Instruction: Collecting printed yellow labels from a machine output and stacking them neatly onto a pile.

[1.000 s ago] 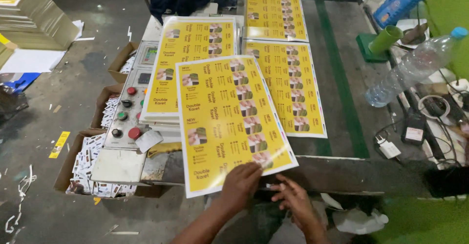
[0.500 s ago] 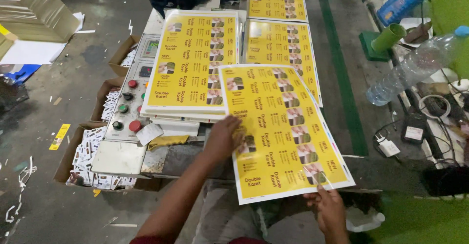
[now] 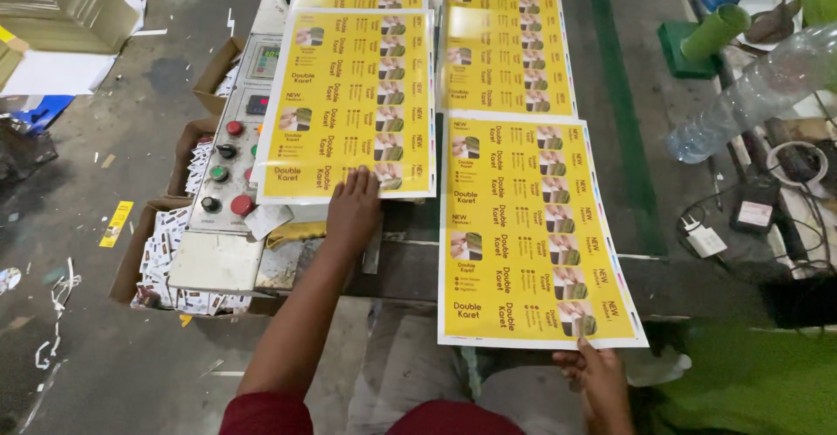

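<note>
The yellow printed sheet [image 3: 532, 226] lies flat on the dark surface [image 3: 401, 269], its near edge hanging just past the front. The right hand [image 3: 597, 378] pinches its near right corner between thumb and fingers. The left hand [image 3: 353, 208] rests flat, fingers close together, on the near edge of a stack of matching sheets [image 3: 349, 104] beside a control panel [image 3: 231, 152] with red and green buttons. A clear plastic bottle [image 3: 750, 95] lies well to the right.

Big yellow printed label sheet [image 3: 532, 230] lies nearest on the tabletop, another yellow sheet [image 3: 507, 43] just beyond it, a yellow stack [image 3: 353, 104] left, beside a small control-panel screen [image 3: 264, 60].
</note>
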